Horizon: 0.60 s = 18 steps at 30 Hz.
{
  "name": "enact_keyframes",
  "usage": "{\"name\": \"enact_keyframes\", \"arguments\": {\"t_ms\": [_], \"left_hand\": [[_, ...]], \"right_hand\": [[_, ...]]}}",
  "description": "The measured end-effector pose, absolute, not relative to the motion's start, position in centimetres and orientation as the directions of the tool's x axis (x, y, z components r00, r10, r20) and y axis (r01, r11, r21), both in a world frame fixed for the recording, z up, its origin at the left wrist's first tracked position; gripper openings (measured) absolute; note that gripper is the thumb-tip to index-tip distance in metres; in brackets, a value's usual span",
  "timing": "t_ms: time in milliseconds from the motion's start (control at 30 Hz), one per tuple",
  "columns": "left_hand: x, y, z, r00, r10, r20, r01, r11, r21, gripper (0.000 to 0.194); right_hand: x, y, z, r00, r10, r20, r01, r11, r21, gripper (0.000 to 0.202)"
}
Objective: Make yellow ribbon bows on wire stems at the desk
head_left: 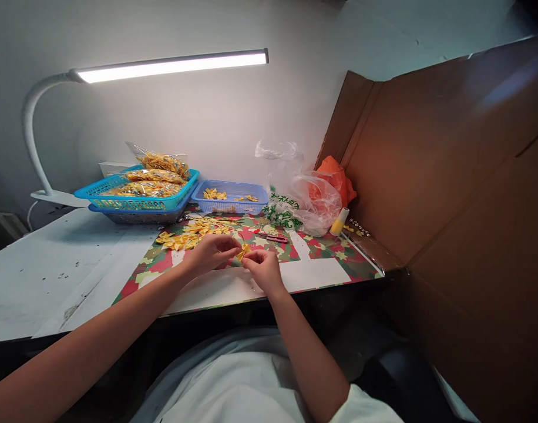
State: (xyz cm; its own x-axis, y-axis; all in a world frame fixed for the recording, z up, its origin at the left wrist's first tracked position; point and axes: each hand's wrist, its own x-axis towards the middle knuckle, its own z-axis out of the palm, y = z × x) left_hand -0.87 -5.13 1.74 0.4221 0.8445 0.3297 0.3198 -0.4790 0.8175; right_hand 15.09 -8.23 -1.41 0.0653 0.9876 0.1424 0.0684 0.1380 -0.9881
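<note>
A small yellow ribbon bow (pixel 243 251) is held between my two hands, just above the front part of the table. My left hand (pixel 212 252) pinches it from the left, thumb and fingers together. From the right, the fingertips of my right hand (pixel 265 270) close on its lower edge. Behind my left hand lies a loose pile of similar yellow bows (pixel 181 239) on a patterned red and green sheet (pixel 139 273). Pink-handled snips (pixel 273 238) rest on the sheet a little beyond my right hand.
A blue basket (pixel 90 192) with bagged yellow pieces stands back left. Beside it is a smaller purple-blue basket (pixel 234 205) holding bows. Plastic bags (pixel 322 205) and a yellow bottle (pixel 339 223) sit back right. Cardboard (pixel 463 176) walls the right side; a lamp (pixel 172 67) hangs above.
</note>
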Motion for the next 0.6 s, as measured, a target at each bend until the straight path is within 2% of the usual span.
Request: {"name": "enact_keyframes", "arguments": {"t_ms": [233, 600], "left_hand": [[-0.8, -5.15, 1.64, 0.452, 0.822, 0.346, 0.288, -0.501, 0.816, 0.023], [-0.51, -4.64, 1.11, 0.405, 0.869, 0.284, 0.134, -0.364, 0.922, 0.026]], "right_hand": [[15.07, -8.23, -1.63, 0.058, 0.986, 0.154, 0.081, 0.15, -0.985, 0.009], [15.02, -8.18, -1.88, 0.054, 0.984, 0.169, 0.079, 0.165, -0.983, 0.009]]}}
